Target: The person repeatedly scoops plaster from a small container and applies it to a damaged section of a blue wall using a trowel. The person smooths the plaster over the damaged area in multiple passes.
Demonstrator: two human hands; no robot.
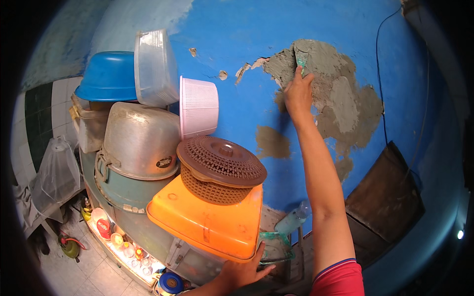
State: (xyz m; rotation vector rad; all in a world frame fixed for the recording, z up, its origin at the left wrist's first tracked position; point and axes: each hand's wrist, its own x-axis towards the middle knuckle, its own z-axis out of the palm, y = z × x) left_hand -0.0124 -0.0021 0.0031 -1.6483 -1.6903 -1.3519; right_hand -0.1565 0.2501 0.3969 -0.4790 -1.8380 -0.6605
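My right hand [299, 96] is raised to the blue wall [237, 29], closed around the green handle of a putty knife [301, 59]. Its blade presses against a rough patch of grey mortar [321, 54]. Low in the view, my left hand [244, 269] has its fingers spread, by the edge of an orange plastic lid [207, 217]. Close beside those fingers is a shallow green tray [284, 252] with grey material in it; whether they touch it, I cannot tell.
Left of the wall patch, a brown woven-pattern basket [222, 170], a dented metal pot [140, 138], a pink basket [200, 107], a clear container [155, 66] and a blue basin [109, 74] are stacked. A dark board [385, 202] leans at right. A cable [378, 59] hangs along the wall.
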